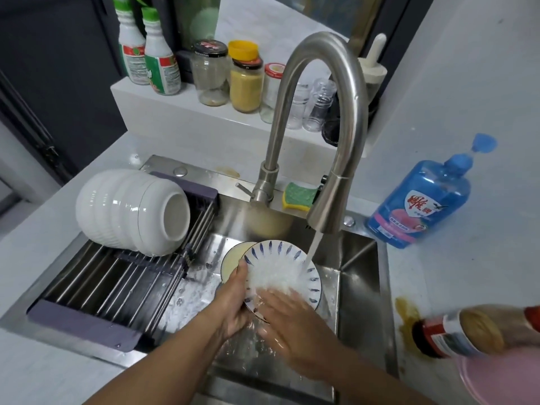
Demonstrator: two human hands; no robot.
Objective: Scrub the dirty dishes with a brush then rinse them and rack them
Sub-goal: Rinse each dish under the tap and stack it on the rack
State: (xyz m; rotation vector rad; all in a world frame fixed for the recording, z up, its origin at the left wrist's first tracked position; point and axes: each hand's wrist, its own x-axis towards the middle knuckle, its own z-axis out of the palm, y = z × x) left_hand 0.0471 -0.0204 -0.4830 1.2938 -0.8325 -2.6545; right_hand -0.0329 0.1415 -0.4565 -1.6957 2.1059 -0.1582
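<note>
- My left hand (233, 305) grips the plate (282, 270) by its left rim, thumb on the face and fingers curled behind.
- My right hand (289, 323) lies flat on the plate's lower face, fingers straight, holding nothing. It is wet and a little blurred.
- The plate is round and glazed white, with short blue dashes round the rim. It is tilted over the sink (359, 273) under the water (312, 249), which strikes its right side and froths white across it.
- Just behind it on the left is a cream dish (232, 255) with a dark rim, partly hidden.
- The tap (321, 112) is brushed steel, a tall arch ending in a cone-shaped head.
- The sink is square-cornered steel, wet and splashed.
- Over its left half sits a rack (117, 285) of steel rods with purple end bars.
- On the rack, ribbed white bowls (131, 211) are nested and lie on their side, bases facing right.
- A green and yellow sponge (299, 195) lies on the ledge by the tap's base.
- A translucent blue soap bottle (420, 200) is on the counter to the right.
- On the shelf, a glass jar (210, 74) holds only dregs, and the grain jar (245, 83) beside it is nearly full of yellow grains.
</note>
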